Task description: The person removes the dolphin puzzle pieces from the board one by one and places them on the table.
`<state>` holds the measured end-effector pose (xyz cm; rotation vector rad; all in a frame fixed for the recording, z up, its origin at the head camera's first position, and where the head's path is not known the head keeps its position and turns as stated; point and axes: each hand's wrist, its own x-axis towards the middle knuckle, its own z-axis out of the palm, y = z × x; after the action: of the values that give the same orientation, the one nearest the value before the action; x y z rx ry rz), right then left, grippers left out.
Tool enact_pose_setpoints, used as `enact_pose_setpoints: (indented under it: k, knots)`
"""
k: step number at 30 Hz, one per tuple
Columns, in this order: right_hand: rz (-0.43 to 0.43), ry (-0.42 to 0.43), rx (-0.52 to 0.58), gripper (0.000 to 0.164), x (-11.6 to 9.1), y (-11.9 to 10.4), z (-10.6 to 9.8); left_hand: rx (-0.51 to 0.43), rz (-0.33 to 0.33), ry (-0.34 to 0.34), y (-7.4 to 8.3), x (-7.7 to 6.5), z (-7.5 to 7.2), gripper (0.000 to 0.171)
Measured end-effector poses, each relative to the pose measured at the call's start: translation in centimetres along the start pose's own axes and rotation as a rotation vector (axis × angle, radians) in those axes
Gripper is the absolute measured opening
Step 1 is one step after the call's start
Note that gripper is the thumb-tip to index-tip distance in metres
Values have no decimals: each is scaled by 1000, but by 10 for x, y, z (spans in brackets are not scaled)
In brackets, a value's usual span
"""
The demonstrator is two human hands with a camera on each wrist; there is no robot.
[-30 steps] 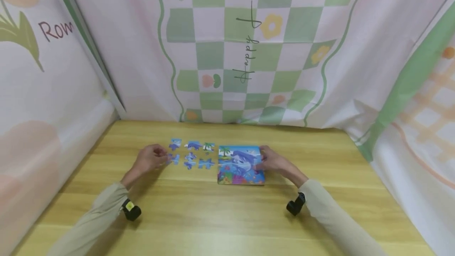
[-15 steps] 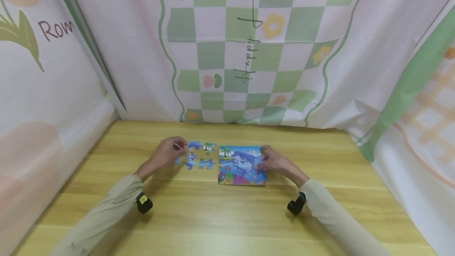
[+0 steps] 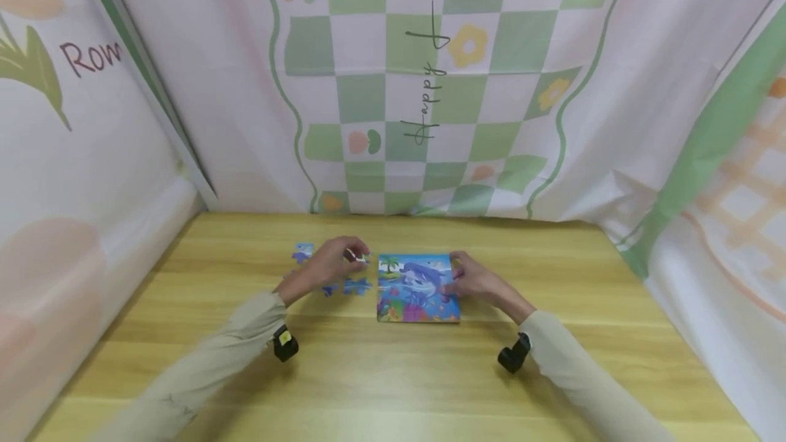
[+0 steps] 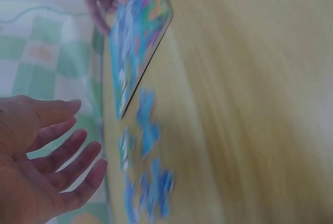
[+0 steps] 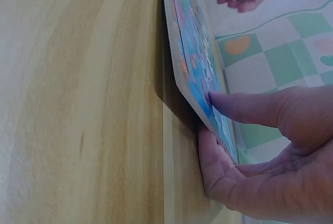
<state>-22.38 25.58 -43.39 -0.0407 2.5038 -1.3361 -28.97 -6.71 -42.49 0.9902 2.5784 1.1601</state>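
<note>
Several loose jigsaw pieces [image 3: 358,286] lie on the wooden table [image 3: 381,374], just to the left of a square dolphin-picture board [image 3: 417,302], but their count is hard to settle: in the head view the person's left hand [image 3: 328,263] and wrist cover part of the group, and in the left wrist view blur softens their outlines while the bottom edge cuts some off. That left hand is over the pieces, thumb and fingers spread apart and relaxed, with nothing held between them. The right hand [image 3: 475,278] grasps the board's right side, thumb on the picture and fingers curled underneath; the head view hides those lower fingers, while the right wrist view shows them. Shadow lies beneath the gripped edge, which stands a little clear of the tabletop. A dark seam runs just inside the board's pale rim, though whether the picture is made of separate pieces set within that rim cannot be told. The right hand is cut off at the top of the left wrist view, as is the left hand in the right wrist view. Behind the table, the lettering on the checked curtain [image 3: 411,97] runs up to the upper border.
</note>
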Motion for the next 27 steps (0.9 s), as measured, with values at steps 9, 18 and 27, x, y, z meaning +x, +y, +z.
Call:
enact_pose_setpoints:
  k: [9,18,27]
  knots:
    - [-19,-4,4,92,-3,-2,3,9,54,-106,11,3,41,26]
    - [-43,-35,-26,98,-5,-1,1,21,43,-165,15,4,54,29]
    - [-8,-56,-30,100,-5,-2,0,-5,-8,-194,15,9,58,52]
